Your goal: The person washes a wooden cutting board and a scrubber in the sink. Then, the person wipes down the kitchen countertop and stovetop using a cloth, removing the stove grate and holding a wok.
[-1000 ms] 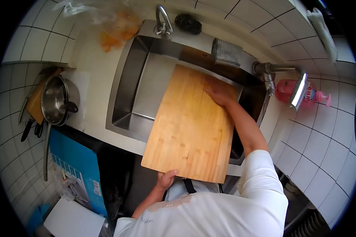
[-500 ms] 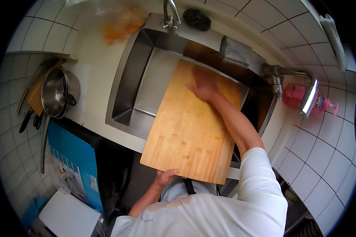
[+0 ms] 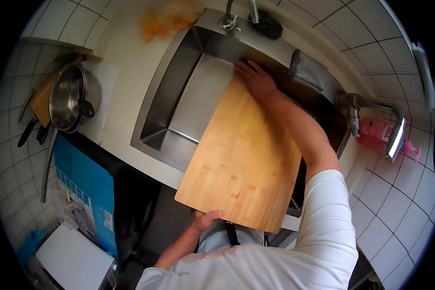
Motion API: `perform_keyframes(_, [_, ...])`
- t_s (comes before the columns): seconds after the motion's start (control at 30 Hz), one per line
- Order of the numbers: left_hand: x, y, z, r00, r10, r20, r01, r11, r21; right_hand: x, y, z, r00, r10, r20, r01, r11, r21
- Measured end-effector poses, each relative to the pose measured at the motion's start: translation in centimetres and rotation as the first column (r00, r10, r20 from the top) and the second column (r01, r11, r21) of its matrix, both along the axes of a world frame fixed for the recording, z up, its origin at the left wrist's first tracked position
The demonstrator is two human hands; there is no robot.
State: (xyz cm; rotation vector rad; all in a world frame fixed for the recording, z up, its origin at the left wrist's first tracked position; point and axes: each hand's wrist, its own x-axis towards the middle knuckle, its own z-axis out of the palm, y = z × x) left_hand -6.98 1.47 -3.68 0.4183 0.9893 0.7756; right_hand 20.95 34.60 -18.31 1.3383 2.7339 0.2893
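A large wooden cutting board lies tilted across the steel sink, its near end jutting out past the counter's front edge. My left hand holds that near edge, thumb on top and fingers hidden underneath. At the far end, my right hand rests on the board's top corner with its fingers stretched out over the edge. Nothing shows in the right hand. A tall faucet stands behind the sink, and a second tap is on the right.
A grey mesh cloth hangs over the back rim near a black bundle. On the right is a pink soap bottle. Metal bowls and hanging knives are at the left, above a blue box.
My right hand has slid from the board's upper surface to its far edge. The left hand keeps its hold on the near edge. The whole view has shifted slightly.
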Motion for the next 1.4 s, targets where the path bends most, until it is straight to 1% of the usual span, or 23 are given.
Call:
perform_keyframes(0.07, [0.2, 0.2, 0.3, 0.999, -0.030, 0.025, 0.029, 0.999, 0.017, 0.4, 0.8, -1.3, 0.997, 0.070, 0.020, -0.072, 0.989, 0.127])
perform_keyframes(0.13, [-0.1, -0.4, -0.2, 0.999, -0.035, 0.014, 0.034, 0.999, 0.027, 0.2, 1.2, 0.0, 0.793, 0.165, 0.586, -0.225, 0.974, 0.031])
perform_keyframes(0.27, [0.4, -0.5, 0.1, 1.000, -0.009, 0.005, 0.009, 0.999, 0.037, 1.1, 0.4, 0.6, 0.866, 0.041, 0.498, -0.117, 0.986, 0.122])
perform_keyframes(0.33, [0.9, 0.0, 0.9, 0.998, 0.062, 0.019, -0.062, 0.998, 0.006, 1.2, -1.5, 4.9, 0.557, 0.242, 0.795, -0.121, 0.970, -0.210])
perform_keyframes(0.37, [1.2, 0.3, 1.1, 0.992, 0.127, 0.024, -0.126, 0.992, -0.024, 2.8, -2.6, 4.4, 0.542, 0.243, 0.805, -0.125, 0.970, -0.208])
perform_keyframes(0.47, [1.1, 1.0, 1.2, 0.994, 0.099, 0.051, -0.099, 0.995, 0.003, 6.8, -5.9, 3.7, 0.604, 0.178, 0.777, -0.066, 0.982, -0.174])
perform_keyframes(0.53, [0.8, 0.5, 0.0, 0.996, 0.059, 0.062, -0.061, 0.998, 0.026, 7.1, -8.4, 6.7, 0.877, -0.174, 0.447, 0.353, 0.865, -0.355])
perform_keyframes(0.57, [0.6, 0.1, -0.5, 0.998, 0.019, 0.065, -0.022, 0.999, 0.049, 6.7, -10.1, 8.1, 0.870, -0.180, 0.458, 0.366, 0.859, -0.357])
perform_keyframes(0.6, [0.3, 0.1, -0.6, 0.996, -0.040, 0.082, 0.037, 0.998, 0.041, 5.6, -11.8, 9.5, 0.894, -0.404, 0.191, 0.433, 0.679, -0.592])
perform_keyframes(0.63, [0.3, 0.1, -0.5, 0.994, -0.054, 0.091, 0.050, 0.998, 0.044, 4.4, -13.2, 10.4, 0.761, -0.647, -0.037, 0.368, 0.479, -0.797])
perform_keyframes(0.67, [0.4, 0.0, -0.4, 0.998, -0.048, 0.048, 0.045, 0.997, 0.068, 3.3, -14.7, 10.1, 0.753, -0.657, -0.036, 0.379, 0.479, -0.792])
perform_keyframes(0.73, [0.4, 0.3, -0.4, 0.999, -0.046, -0.001, 0.046, 0.994, 0.098, 1.9, -17.0, 7.2, 0.814, -0.453, -0.362, 0.274, 0.851, -0.448])
perform_keyframes(0.77, [0.3, 0.4, -0.1, 0.999, -0.044, -0.001, 0.044, 0.995, 0.091, 2.6, -16.0, 5.6, 0.808, -0.463, -0.365, 0.283, 0.847, -0.450])
perform_keyframes(0.83, [0.4, 0.3, -0.2, 0.999, -0.045, -0.005, 0.045, 0.996, 0.082, 4.7, -12.2, 2.7, 0.564, -0.683, -0.464, 0.420, 0.721, -0.551])
perform_keyframes(0.87, [0.3, 0.3, -0.4, 0.999, -0.045, 0.005, 0.044, 0.997, 0.067, 4.5, -12.6, 3.0, 0.555, -0.690, -0.465, 0.426, 0.716, -0.553])
perform_keyframes(0.93, [0.1, 0.4, -0.6, 0.999, -0.046, 0.021, 0.045, 0.997, 0.057, 3.0, -13.4, 4.9, 0.605, -0.750, -0.269, 0.469, 0.608, -0.640])
perform_keyframes(0.97, [0.0, 0.6, -1.0, 0.997, -0.063, 0.049, 0.060, 0.997, 0.050, 2.1, -14.9, 6.2, 0.601, -0.753, -0.266, 0.480, 0.607, -0.633])
perform_keyframes(1.03, [-0.2, 0.2, -0.3, 0.993, -0.098, 0.073, 0.096, 0.995, 0.030, -0.3, -19.3, 8.4, 0.729, -0.578, -0.367, 0.317, 0.759, -0.568])
perform_keyframes(1.17, [0.0, 0.3, -0.6, 0.998, -0.055, -0.034, 0.057, 0.995, 0.084, 2.8, -17.0, 7.3, 0.757, -0.535, -0.376, 0.193, 0.732, -0.653])
perform_keyframes(1.23, [0.3, 0.3, -0.8, 0.998, -0.044, -0.051, 0.047, 0.996, 0.069, 4.6, -11.9, 3.5, 0.506, -0.831, -0.229, 0.393, 0.459, -0.797])
perform_keyframes(1.27, [0.2, 0.5, -0.5, 0.996, -0.060, -0.061, 0.065, 0.995, 0.081, 3.0, -12.3, 3.3, 0.500, -0.838, -0.221, 0.389, 0.445, -0.807])
perform_keyframes(1.33, [-0.2, 0.6, -0.5, 0.994, -0.083, -0.076, 0.089, 0.992, 0.087, -1.7, -12.4, 5.1, 0.669, -0.678, -0.305, 0.378, 0.663, -0.646])
perform_keyframes(1.4, [-0.4, 0.3, -0.8, 0.996, -0.090, 0.002, 0.090, 0.996, 0.013, -3.2, -16.7, 9.3, 0.689, -0.615, -0.384, 0.300, 0.724, -0.621])
